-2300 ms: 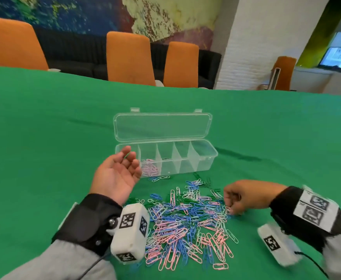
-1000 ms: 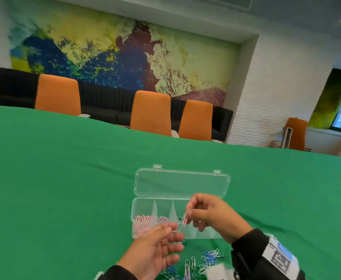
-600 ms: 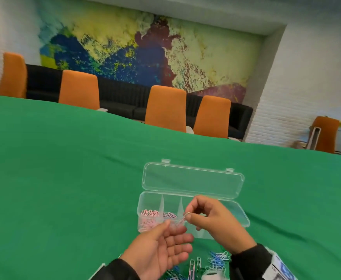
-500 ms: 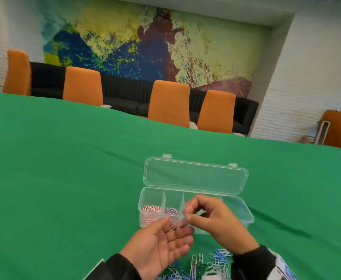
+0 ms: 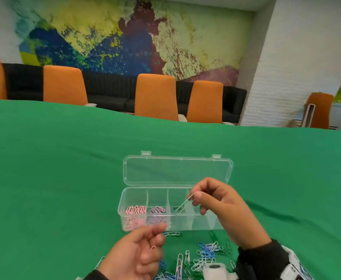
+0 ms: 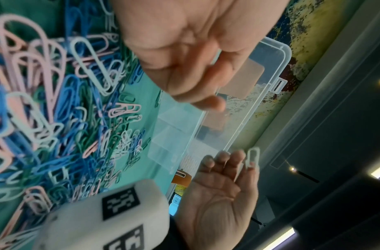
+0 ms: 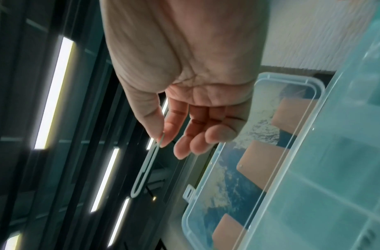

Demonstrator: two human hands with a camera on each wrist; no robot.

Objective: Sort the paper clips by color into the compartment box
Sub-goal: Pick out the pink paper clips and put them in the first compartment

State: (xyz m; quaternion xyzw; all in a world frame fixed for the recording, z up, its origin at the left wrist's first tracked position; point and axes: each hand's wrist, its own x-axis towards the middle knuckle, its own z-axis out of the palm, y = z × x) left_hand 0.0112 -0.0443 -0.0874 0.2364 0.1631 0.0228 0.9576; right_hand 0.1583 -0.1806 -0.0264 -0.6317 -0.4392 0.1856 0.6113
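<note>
The clear compartment box (image 5: 222,223) stands with its lid (image 5: 177,170) tipped back. Pink clips (image 5: 135,211) fill its leftmost cell and lilac ones (image 5: 155,211) the cell beside it. My right hand (image 5: 194,198) pinches a white paper clip (image 5: 184,204) by one end above the box's middle cells. The same clip (image 7: 145,167) hangs from thumb and forefinger (image 7: 161,140) in the right wrist view. My left hand (image 5: 157,237) hovers palm up in front of the box, fingers curled round a pink clip (image 5: 152,247). The mixed clip pile (image 5: 196,261) lies below both hands.
The table's green cloth (image 5: 64,178) stretches far on every side. Orange chairs (image 5: 155,96) line the far edge. A loose clip (image 5: 172,233) lies against the box front. A white tagged camera block (image 5: 214,270) on my right wrist hangs over the pile.
My right hand has carried the white clip from my left palm rightward over the box. My left hand's fingers have curled in. My head has tilted up since the earliest frame.
</note>
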